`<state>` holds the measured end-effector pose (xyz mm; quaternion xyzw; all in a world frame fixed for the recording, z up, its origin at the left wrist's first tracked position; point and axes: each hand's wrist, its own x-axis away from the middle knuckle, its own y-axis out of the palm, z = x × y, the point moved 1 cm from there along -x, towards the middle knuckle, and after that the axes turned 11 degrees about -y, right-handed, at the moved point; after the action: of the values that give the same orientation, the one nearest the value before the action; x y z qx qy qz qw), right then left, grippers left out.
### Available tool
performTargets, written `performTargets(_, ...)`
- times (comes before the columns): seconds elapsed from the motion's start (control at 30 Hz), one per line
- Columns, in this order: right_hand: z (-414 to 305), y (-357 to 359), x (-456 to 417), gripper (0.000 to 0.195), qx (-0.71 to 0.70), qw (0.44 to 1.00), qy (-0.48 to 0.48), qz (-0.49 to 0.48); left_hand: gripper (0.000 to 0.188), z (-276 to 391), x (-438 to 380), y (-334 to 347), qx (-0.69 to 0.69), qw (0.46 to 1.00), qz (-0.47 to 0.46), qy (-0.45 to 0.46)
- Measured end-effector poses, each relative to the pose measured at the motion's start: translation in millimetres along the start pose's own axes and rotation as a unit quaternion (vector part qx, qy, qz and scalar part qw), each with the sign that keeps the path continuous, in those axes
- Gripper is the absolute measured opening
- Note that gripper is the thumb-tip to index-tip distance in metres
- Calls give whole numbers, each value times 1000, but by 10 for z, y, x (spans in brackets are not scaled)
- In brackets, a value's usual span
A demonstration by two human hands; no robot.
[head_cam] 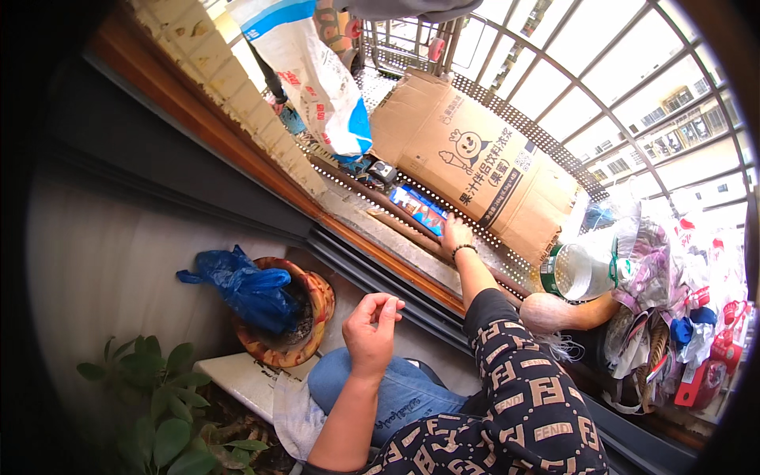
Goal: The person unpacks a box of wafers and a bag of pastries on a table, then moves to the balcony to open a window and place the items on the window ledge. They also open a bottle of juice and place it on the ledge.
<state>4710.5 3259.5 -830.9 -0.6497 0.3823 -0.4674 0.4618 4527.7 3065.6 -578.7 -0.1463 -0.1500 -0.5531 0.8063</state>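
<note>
My right hand (456,233), with a dark bead bracelet at the wrist, reaches past the window sill. Its fingertips are at the near right end of a blue printed packet (418,209), which lies on the perforated metal floor of a barred window cage. Whether they grip it is not clear. Over my denim-covered knee, my left hand (371,338) is raised with the fingers curled and the thumb against them; nothing shows in it. Beside the packet lies a flattened cardboard carton (469,160) bearing writing and a cartoon figure.
A white-and-blue woven sack (314,89) stands beyond a small black object (382,171). To the right are a clear plastic bottle (582,270), a gourd (549,312) and bundled plastic bags (659,261). A flowerpot (323,303) holding a blue plastic bag (249,291) stands near a leafy plant (172,439).
</note>
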Motion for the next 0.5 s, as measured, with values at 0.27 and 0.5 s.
performTargets(0.27, 206, -85, -86, 21, 3, 995, -92, 50, 8, 18, -6, 22, -5, 1000, -9, 1)
performTargets(0.5, 356, -429, 199, 14, -156, 973, -75, 156, 8, -34, -21, 12, -3, 1000, -1, -13)
